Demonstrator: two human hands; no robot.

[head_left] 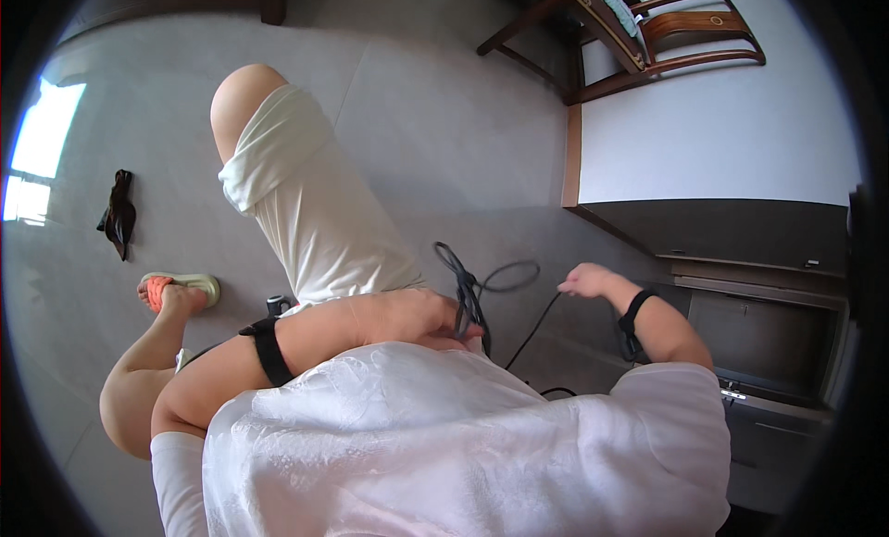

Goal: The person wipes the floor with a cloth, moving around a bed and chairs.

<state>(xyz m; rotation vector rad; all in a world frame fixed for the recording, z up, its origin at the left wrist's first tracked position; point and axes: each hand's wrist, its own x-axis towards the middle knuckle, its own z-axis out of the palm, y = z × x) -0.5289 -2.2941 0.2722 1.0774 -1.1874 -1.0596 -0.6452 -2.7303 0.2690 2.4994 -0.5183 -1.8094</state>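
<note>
My left hand (431, 317) is closed around a bundle of looped black cable (469, 294), held low in front of my body. Loops of it stick out above the fingers, and a larger one spreads to the right. Farther right, my right hand (588, 280) pinches a strand of the same cable. From that pinch the strand slants down and left toward my shirt, where its course is partly hidden. Black bands circle both forearms.
A dark wooden chair (699, 23) stands at the upper right beside a white panel. A dark cabinet (764, 343) with an open compartment is at the right. Left on the grey tiled floor (389, 102) lies a crumpled dark item (118, 218), near my sandal (199, 285).
</note>
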